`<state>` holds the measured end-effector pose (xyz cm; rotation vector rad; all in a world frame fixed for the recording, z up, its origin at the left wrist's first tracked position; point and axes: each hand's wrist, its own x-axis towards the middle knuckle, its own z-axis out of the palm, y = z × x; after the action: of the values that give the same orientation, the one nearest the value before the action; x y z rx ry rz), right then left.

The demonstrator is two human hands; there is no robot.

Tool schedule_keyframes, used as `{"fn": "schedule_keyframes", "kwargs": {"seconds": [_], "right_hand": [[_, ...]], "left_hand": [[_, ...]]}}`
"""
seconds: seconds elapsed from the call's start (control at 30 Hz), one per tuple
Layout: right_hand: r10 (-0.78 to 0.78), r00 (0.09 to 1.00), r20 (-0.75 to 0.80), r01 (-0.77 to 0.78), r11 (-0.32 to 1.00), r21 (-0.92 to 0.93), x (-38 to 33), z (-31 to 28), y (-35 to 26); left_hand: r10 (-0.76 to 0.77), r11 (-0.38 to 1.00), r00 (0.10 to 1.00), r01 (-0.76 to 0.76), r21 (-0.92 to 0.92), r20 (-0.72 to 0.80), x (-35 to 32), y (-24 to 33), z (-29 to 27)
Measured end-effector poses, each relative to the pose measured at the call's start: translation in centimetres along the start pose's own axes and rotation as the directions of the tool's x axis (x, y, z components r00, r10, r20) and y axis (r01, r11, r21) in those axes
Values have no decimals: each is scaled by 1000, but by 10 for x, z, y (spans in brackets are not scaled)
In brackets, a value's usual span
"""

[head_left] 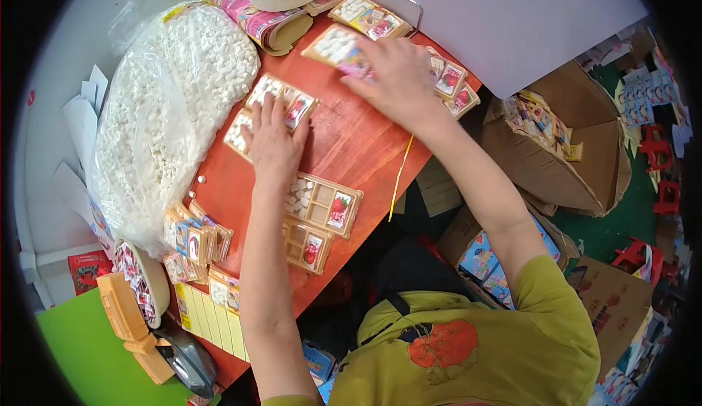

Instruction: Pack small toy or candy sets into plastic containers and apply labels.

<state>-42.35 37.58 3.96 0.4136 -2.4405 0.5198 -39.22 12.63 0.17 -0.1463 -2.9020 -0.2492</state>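
Filled tray (pixel 338 46) under right hand (pixel 395 77) (fingertips)

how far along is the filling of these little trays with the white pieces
Done, it seems: several filled trays lie along the table's far edge. In hand: the left hand rests on a filled tray, the right hand on another tray. Left: a half-filled tray and an empty tray near the front edge, a stack of trays, and a large bag of white pieces, still very full.
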Motion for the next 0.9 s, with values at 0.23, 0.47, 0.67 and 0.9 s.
{"fn": "schedule_keyframes", "kwargs": {"seconds": [0.23,0.47,0.67,0.9], "right_hand": [[70,960,270,-10,976,-217,30,47,-19],[120,974,193,-85,980,-183,-15,-43,33],[277,900,336,-240,960,-147,-65,-64,63],[229,928,294,-344,830,438,-54,-68,19]], "left_hand": [[-68,992,997,71,-108,30,-20,-28,-15],[-19,970,993,-11,-245,-120,-33,-40,-12],[-95,977,981,60,-203,-167,-39,-29,-23],[-133,970,933,54,-235,-335,-109,14,-76]]}}
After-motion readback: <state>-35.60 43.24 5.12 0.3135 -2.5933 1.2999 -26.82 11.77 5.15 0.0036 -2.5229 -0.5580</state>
